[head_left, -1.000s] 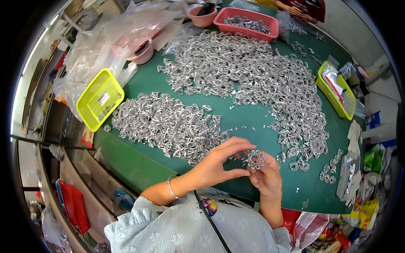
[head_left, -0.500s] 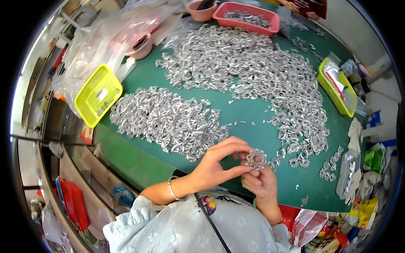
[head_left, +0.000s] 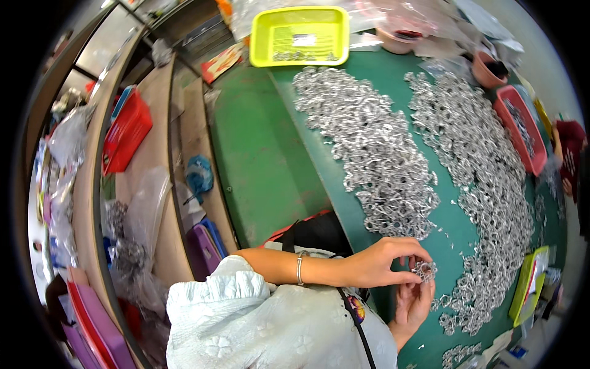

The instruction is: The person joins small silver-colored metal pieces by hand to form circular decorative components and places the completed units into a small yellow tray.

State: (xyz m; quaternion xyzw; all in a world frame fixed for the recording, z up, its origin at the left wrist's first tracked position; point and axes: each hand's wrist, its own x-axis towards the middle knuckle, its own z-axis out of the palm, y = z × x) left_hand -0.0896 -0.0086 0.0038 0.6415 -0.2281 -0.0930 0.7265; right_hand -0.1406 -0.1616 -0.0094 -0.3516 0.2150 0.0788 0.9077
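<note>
Green table (head_left: 456, 215) — metal ring (head_left: 428, 271) (handheld)

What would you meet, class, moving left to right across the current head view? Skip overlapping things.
Red basket, blue plastic bag, bright yellow tray, handheld metal piece, pink tray, co-worker's maroon top.

No readable text; pale label-like patch (head_left: 303, 40) in yellow basket (head_left: 263, 38) too small to read.
</note>
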